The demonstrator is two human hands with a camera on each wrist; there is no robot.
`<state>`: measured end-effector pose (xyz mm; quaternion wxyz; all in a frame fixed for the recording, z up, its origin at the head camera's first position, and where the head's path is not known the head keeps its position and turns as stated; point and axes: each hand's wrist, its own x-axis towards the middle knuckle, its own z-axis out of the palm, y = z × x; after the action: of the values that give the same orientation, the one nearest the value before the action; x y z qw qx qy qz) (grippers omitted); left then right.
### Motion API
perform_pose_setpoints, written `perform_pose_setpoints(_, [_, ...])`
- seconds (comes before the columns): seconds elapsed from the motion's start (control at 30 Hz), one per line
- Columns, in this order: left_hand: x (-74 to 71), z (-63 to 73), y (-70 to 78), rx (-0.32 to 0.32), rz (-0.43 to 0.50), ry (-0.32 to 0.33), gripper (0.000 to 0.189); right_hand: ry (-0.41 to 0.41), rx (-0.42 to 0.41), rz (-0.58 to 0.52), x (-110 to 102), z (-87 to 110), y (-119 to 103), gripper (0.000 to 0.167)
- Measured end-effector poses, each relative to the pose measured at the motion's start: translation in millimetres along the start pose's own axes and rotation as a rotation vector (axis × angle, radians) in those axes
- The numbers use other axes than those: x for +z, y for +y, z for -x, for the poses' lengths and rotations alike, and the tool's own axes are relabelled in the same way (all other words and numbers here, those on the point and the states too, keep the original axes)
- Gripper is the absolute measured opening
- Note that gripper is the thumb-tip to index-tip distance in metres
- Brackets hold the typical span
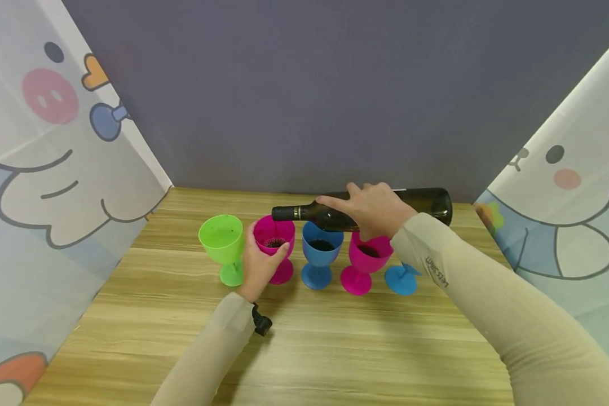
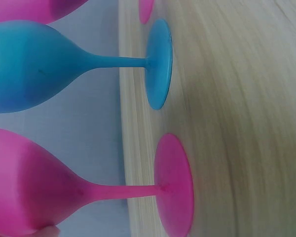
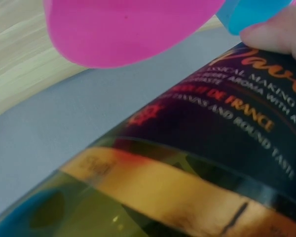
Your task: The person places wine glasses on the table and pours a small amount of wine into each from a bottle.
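Observation:
My right hand (image 1: 373, 206) grips a dark wine bottle (image 1: 421, 202) lying nearly level, its neck toward the left. From the mouth a thin dark stream falls into a pink goblet (image 1: 282, 270), where frothy dark liquid shows. My left hand (image 1: 261, 265) holds this goblet's bowl, thumb on the near side. In the right wrist view the bottle's label (image 3: 237, 113) fills much of the picture, with a fingertip over its upper edge. The left wrist view shows the held pink goblet (image 2: 123, 192) standing on its foot, beside a blue goblet (image 2: 113, 61).
A green goblet (image 1: 222, 235) stands left of my left hand. To the right are a blue goblet (image 1: 318, 265) and another pink goblet (image 1: 357, 270), both with dark liquid. A further blue goblet (image 1: 401, 280) is mostly hidden by my right arm. A grey wall (image 1: 304, 101) rises behind the wooden table (image 1: 335, 349).

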<state>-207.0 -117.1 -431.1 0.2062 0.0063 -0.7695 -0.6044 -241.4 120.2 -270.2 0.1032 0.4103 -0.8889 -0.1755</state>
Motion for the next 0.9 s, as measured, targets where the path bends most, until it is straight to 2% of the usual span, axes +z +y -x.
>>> perform_pose_setpoints(0.67, [0.0, 1.0, 1.2, 0.001, -0.014, -0.003, 0.079, -0.016, 0.006, 0.008, -3.1, -1.3, 0.2, 0.097])
perform_pose_setpoints(0.9, [0.3, 1.3, 0.1, 0.002, -0.012, -0.003, 0.079, -0.045, 0.014, 0.004, -5.2, -4.3, -1.0, 0.097])
